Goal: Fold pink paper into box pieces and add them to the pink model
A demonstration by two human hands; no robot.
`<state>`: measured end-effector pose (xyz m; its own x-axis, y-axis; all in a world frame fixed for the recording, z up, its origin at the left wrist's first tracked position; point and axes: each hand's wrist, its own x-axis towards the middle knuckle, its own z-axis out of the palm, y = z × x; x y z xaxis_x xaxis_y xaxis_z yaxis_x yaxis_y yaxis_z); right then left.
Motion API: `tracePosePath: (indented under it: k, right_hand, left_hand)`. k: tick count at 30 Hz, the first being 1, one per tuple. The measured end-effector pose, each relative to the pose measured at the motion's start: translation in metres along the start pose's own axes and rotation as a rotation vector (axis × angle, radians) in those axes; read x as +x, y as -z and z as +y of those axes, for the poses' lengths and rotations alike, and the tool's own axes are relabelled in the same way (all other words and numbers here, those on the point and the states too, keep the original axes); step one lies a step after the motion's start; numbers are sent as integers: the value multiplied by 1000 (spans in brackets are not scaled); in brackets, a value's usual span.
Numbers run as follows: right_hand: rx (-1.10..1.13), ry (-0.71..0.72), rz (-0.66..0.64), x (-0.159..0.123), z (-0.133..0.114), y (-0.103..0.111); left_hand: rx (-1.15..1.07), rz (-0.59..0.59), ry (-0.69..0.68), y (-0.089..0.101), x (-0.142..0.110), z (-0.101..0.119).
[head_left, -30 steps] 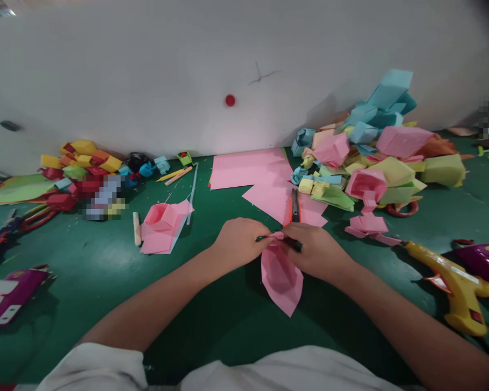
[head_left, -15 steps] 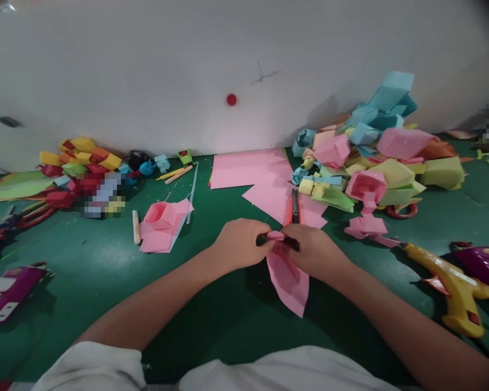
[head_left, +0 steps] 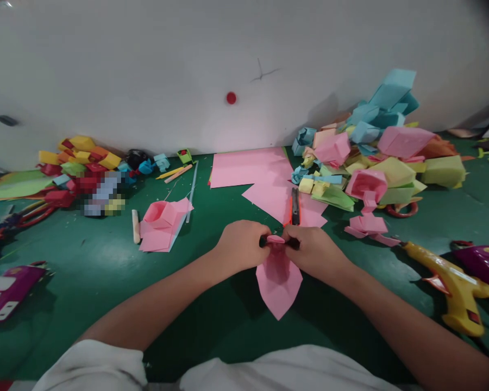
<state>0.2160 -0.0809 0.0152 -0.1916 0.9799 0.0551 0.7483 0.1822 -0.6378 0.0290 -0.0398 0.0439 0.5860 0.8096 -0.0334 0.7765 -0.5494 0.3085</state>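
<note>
A folded sheet of pink paper (head_left: 279, 282) hangs between my two hands, its pointed end toward me and its upper edge bent over. My left hand (head_left: 245, 245) pinches the paper's upper left side, fingers curled. On the upper right side, my right hand (head_left: 313, 247) grips it in the same way. Just beyond the right hand, an orange and black box cutter (head_left: 295, 206) lies on a loose pink sheet (head_left: 264, 200). The fingertips are partly hidden behind the knuckles and in shadow.
At the right stands a heap of folded coloured paper (head_left: 364, 152), with a yellow glue gun (head_left: 452, 290) nearer me. A pink paper piece (head_left: 161, 220) and a short wooden stick (head_left: 136, 226) lie left. Farther left are a purple device (head_left: 20, 290) and red-handled scissors (head_left: 36, 216).
The pink paper has turned between my hands, so its pointed end has swung left and its face now opens toward me. Both hands stay gripping it, nearly in place.
</note>
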Motion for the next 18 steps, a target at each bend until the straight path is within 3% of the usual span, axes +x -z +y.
tracePosePath:
  k: [6,18]
  right_hand:
    - [13,13,3,0,0,0]
    - [93,-22,-15,1,2,3]
  left_hand:
    - [32,-36,-51,-2,3,-2]
    - [28,-28,4,-3,3,-5]
